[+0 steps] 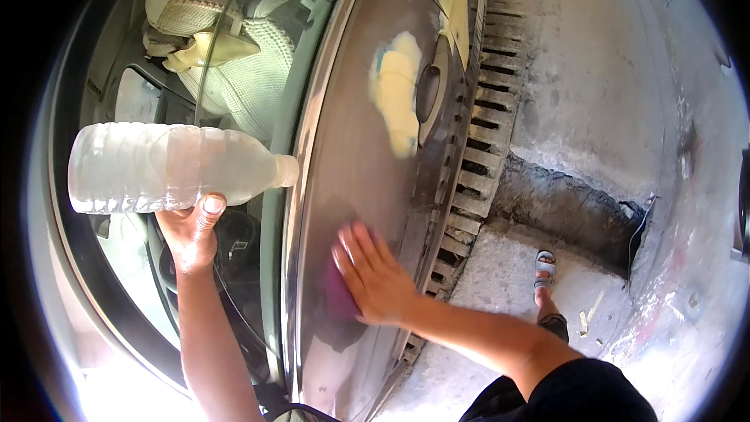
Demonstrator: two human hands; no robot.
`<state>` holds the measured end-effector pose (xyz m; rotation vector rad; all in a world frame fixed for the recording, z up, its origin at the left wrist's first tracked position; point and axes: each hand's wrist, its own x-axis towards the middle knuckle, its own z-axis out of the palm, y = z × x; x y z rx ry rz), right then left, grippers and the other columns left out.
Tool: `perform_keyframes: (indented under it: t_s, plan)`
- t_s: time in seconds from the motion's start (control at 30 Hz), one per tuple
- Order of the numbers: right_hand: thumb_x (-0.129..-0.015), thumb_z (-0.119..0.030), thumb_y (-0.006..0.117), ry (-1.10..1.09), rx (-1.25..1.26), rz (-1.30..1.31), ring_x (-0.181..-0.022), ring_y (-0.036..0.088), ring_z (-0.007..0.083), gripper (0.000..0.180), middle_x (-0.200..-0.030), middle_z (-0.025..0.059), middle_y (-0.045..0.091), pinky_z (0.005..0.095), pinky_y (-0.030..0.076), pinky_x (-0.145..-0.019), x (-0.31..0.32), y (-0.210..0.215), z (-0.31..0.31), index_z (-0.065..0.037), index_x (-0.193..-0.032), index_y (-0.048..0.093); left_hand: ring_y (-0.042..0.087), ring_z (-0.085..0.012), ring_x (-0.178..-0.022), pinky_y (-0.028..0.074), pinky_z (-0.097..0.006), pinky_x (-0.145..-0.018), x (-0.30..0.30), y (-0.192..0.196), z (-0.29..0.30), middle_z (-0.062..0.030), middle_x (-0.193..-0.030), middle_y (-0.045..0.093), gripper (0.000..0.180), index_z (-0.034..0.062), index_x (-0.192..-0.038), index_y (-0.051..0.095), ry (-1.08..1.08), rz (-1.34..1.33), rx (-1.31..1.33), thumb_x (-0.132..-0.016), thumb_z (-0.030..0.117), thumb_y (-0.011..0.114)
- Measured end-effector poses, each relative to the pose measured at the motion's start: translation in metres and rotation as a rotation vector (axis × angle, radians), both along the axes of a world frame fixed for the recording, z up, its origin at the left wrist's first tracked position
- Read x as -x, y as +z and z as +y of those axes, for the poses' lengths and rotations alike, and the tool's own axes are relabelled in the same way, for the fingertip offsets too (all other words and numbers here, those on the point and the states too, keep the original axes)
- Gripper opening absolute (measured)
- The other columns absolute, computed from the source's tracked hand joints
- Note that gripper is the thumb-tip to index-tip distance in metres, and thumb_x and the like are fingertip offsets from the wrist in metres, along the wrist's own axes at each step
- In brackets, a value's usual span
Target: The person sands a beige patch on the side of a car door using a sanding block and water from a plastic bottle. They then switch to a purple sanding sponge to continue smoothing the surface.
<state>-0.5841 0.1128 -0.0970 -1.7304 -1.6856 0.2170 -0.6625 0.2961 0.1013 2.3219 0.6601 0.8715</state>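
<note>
My left hand grips a clear, ribbed plastic bottle from below, its thumb showing on the near side. The bottle lies on its side in front of the car window, neck toward the door. With fingers stretched together, my right hand presses a purple pad flat against the brown car door. The palm hides most of that pad, and its exact kind is unclear. Below it the door surface looks dark and wet. Farther up the panel is a cream filler patch beside the door handle.
Through the window glass show pale seats and a steering wheel. A slotted drain grate runs along the floor beside the car. A broken pit opens in the concrete, close to my sandalled foot.
</note>
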Motion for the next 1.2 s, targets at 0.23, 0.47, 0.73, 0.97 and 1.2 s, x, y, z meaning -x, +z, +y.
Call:
perform_keyframes:
  t_s: [0.23,0.47,0.73,0.97,1.2]
  plan:
    - [-0.081,-0.04,0.061,-0.186,-0.204,0.18,-0.144,0.017,0.0398,0.082,-0.152,0.0258,0.024,0.0506,0.011,-0.117,-0.055,0.027,0.053,0.005,-0.143,0.032,0.051,-0.024,-0.114,0.036,-0.038,-0.101,0.005,0.0,0.003,-0.0128,-0.123,0.053,0.088,-0.0046,-0.131,0.043,0.007,0.025,0.015,-0.07,0.043,0.084]
    - [-0.083,-0.039,0.06,-0.022,-0.132,0.02,-0.143,0.019,0.042,0.078,-0.15,0.0286,0.026,0.0533,0.012,-0.116,-0.007,-0.001,0.012,0.008,-0.14,0.036,0.051,-0.0246,-0.115,0.035,-0.039,-0.102,0.0,0.002,0.0,-0.013,-0.123,0.053,0.091,-0.0047,-0.133,0.041,0.02,-0.01,0.02,-0.069,0.043,0.085]
    - [-0.089,-0.033,0.05,0.111,-0.169,0.109,-0.145,0.014,0.0393,0.068,-0.153,0.0242,0.024,0.05,0.01,-0.118,0.023,-0.009,0.002,0.004,-0.143,0.033,0.051,-0.0245,-0.114,0.035,-0.039,-0.103,-0.003,0.005,-0.004,-0.0127,-0.124,0.053,0.089,-0.0041,-0.133,0.041,0.002,0.027,0.03,-0.07,0.042,0.084]
    - [-0.087,-0.041,0.054,-0.198,-0.303,0.27,-0.143,0.018,0.0406,0.075,-0.151,0.0263,0.026,0.0502,0.01,-0.117,-0.045,0.029,0.051,0.007,-0.141,0.034,0.049,-0.0249,-0.116,0.033,-0.04,-0.104,0.005,-0.001,0.006,-0.0132,-0.125,0.052,0.091,-0.0041,-0.133,0.041,0.003,-0.01,-0.018,-0.069,0.045,0.084]
    - [-0.081,-0.033,0.063,-0.068,-0.127,0.232,-0.144,0.014,0.0416,0.081,-0.151,0.0283,0.024,0.0516,0.011,-0.117,0.028,-0.036,0.0,0.007,-0.143,0.03,0.049,-0.0251,-0.116,0.032,-0.041,-0.105,0.009,0.002,0.009,-0.0139,-0.125,0.052,0.091,-0.0043,-0.132,0.042,0.041,0.015,-0.006,-0.069,0.047,0.083]
